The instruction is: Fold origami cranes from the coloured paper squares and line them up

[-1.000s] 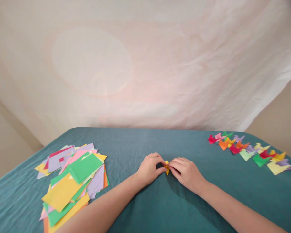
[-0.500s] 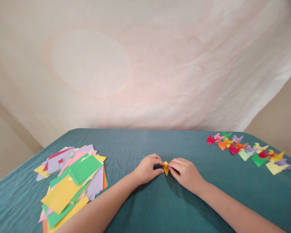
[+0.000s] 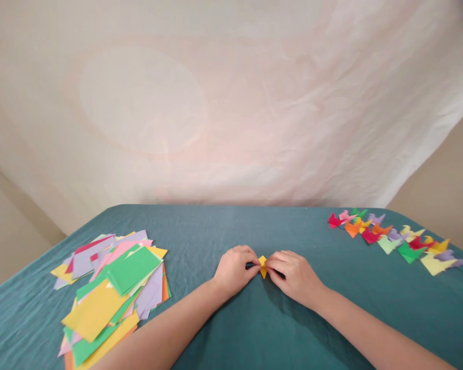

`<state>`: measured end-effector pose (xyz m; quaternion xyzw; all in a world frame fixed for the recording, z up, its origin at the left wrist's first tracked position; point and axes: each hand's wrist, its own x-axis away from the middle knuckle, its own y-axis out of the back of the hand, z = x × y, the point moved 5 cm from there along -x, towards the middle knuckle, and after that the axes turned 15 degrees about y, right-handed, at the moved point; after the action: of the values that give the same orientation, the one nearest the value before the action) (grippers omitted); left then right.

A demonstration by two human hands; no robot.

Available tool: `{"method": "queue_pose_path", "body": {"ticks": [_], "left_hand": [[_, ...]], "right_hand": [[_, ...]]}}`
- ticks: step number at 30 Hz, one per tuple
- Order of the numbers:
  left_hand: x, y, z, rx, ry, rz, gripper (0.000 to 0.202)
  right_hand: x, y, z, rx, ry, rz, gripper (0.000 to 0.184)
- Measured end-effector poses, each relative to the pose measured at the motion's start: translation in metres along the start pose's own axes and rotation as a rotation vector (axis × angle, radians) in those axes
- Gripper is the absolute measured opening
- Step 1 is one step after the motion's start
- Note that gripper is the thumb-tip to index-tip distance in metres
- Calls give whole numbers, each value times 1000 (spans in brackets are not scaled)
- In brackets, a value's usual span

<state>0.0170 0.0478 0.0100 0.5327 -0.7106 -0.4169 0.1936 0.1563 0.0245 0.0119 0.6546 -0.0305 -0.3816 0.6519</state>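
Note:
A small folded piece of yellow paper [image 3: 263, 266], narrow and pointed at its lower end, is held between my two hands just above the teal cloth. My left hand [image 3: 236, 267] pinches its left edge between thumb and fingertips. From the other side, my right hand [image 3: 293, 272] pinches the right edge the same way. The fingertips cover parts of the paper's sides, so its full shape is hidden.
On the left lies a loose pile of coloured paper sheets [image 3: 135, 270], partly behind my left forearm. Several folded paper birds [image 3: 411, 252] stand in rows at the right. A pale cloth [image 3: 231, 103] hangs behind the teal-covered table [image 3: 216, 226].
My left fingertips have closed in on the paper's left edge, thumb slightly raised. The view has shifted very slightly; the pile and birds stay put.

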Motion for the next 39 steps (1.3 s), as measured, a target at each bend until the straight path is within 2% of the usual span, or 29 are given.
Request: {"method": "queue_pose_path", "body": {"ticks": [7,13,19,30,39], "left_hand": [[5,-1,-9,-236,-135,-23,15],[4,-1,-13,-354,-155,-11,20],[5,2,-16,-364,-156,24,21],[17,6,-24,-426,-173,96,21],[13,7,-17,-368,-189,152,33]], "right_hand": [[1,0,0,17,39,23,17],[2,0,0,26,38,23,17],[1,1,1,43,52,40,18],[-3,3,14,164,111,169,20],[-2,7,18,145,155,246,27]]}}
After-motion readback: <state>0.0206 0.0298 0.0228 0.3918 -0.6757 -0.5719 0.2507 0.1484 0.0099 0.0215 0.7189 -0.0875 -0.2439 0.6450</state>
